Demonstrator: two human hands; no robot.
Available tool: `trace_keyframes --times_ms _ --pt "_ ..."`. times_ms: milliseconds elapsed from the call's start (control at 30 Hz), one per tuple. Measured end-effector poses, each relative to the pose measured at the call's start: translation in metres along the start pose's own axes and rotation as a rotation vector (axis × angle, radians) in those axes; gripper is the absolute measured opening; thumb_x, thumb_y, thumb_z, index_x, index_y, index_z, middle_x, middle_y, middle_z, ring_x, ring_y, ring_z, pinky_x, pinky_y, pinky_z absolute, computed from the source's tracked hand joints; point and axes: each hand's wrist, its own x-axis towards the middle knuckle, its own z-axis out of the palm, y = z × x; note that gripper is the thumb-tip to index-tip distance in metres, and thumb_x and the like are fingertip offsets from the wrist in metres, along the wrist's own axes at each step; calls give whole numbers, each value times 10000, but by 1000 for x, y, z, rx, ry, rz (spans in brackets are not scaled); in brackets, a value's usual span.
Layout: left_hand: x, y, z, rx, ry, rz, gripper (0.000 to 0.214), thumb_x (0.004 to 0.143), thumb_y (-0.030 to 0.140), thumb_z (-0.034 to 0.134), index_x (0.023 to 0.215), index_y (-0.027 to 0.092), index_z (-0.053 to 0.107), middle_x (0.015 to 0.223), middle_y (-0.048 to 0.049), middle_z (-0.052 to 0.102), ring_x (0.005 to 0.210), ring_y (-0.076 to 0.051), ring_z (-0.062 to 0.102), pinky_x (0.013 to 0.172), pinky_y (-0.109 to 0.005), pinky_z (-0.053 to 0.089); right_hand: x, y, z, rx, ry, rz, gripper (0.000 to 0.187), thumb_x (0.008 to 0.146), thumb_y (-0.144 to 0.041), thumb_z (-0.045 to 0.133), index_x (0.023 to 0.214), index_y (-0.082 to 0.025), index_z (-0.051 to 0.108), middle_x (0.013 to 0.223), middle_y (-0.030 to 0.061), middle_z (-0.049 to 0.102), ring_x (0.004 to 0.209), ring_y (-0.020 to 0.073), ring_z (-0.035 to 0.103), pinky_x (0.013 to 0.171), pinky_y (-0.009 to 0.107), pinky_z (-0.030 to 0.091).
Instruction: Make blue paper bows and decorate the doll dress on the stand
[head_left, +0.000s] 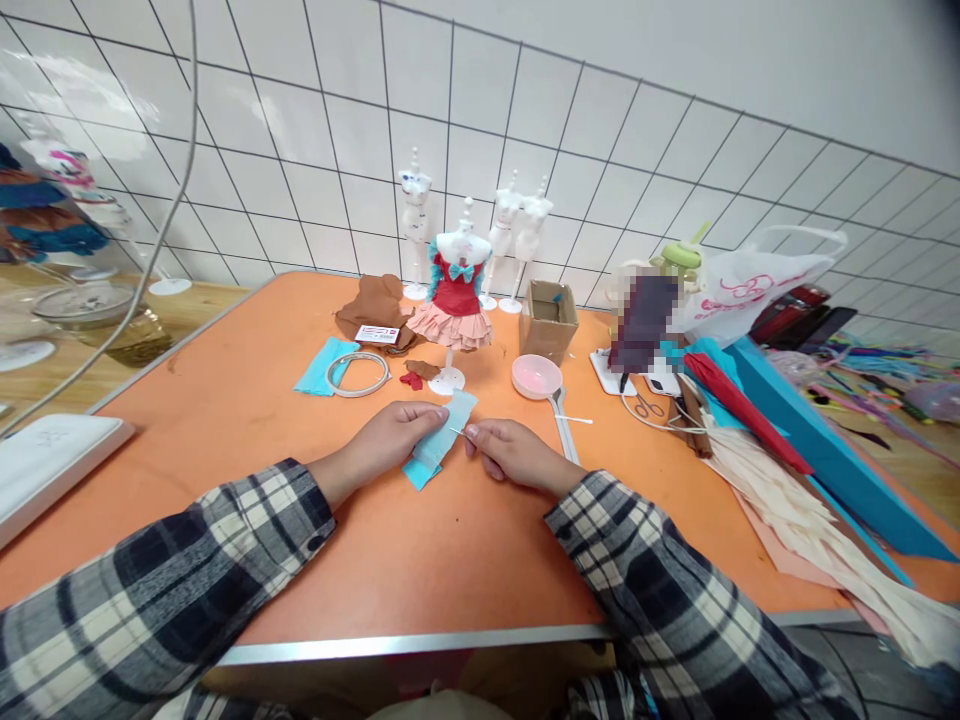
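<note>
My left hand (390,435) pinches the upper left edge of a pale blue strip (436,437) that looks like crepe paper; its lower end shows brighter blue. From the other side my right hand (517,452) grips a thin pale stick (457,432) between thumb and fingers, its tip at the strip's right edge. Just beyond stands a small dress form (463,245) in a red top with blue bow and sleeves and a pink ruffled skirt (451,326). Brown and red scraps (412,381) lie by its base. Right of it sits a shallow pink bowl (536,376).
A roll of tape or ring (358,374) lies on folded blue paper (319,368). Behind are bare dress forms (417,215) and a cardboard box (550,320). Rightward lie scissors (649,406), cream paper strips (780,490) and a blue roll (832,450). A white device (64,450) is left.
</note>
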Motion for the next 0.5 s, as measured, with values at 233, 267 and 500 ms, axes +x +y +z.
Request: trace_keyframes --times_ms 233,267,500 --pt "0 2 1 -30 -49 6 412 837 542 555 666 169 593 533 47 412 493 -105 319 473 -242 244 2 0 1 -8 6 9 432 959 -545 353 811 -178 526 461 -74 441 417 69 360 454 189 296" --pt "-1 3 2 -33 -59 4 410 835 539 559 660 170 596 529 46 409 490 -106 315 473 -246 240 2 0 1 -8 9 9 430 957 -545 357 814 -176 527 460 -75 438 417 69 361 453 188 296" --pt "2 1 2 -51 -76 -7 410 835 534 561 680 159 621 542 41 417 496 -108 329 490 -250 249 3 1 3 -10 20 21 424 948 -547 372 823 -176 535 464 -77 425 415 70 357 443 188 288"
